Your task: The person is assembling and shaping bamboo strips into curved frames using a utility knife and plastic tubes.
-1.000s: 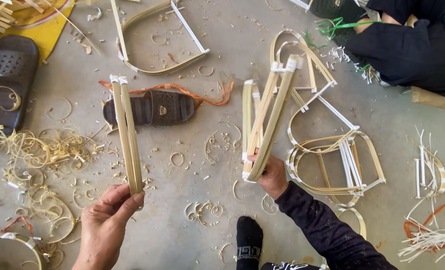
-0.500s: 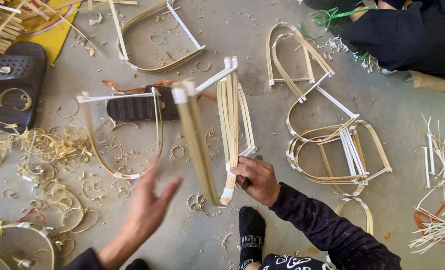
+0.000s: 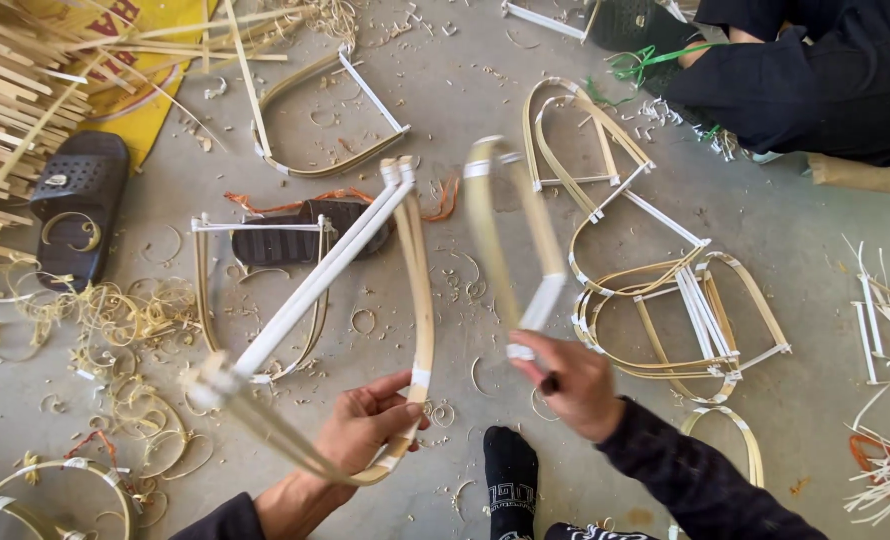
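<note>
My left hand (image 3: 365,432) grips a bent bamboo bow frame (image 3: 420,290) with a white bar across its ends, held low at the centre. My right hand (image 3: 572,385) grips a second bow frame (image 3: 500,225), blurred by motion, rising to the upper left of the hand. The two frames are apart, a hand's width between them. Another bow frame (image 3: 205,290) lies flat on the concrete floor just left of the one in my left hand.
A pile of finished frames (image 3: 685,300) lies right of my right hand. Two black sandals (image 3: 75,205) (image 3: 285,240), bamboo slats (image 3: 15,110), curled shavings (image 3: 125,310). A person in dark clothes (image 3: 815,80) sits at top right. My black sock (image 3: 510,480) is at bottom centre.
The bundle my right hand held has split: my left hand, empty half a second ago, now holds one frame. A frame dropped from the left hand lies on the floor.
</note>
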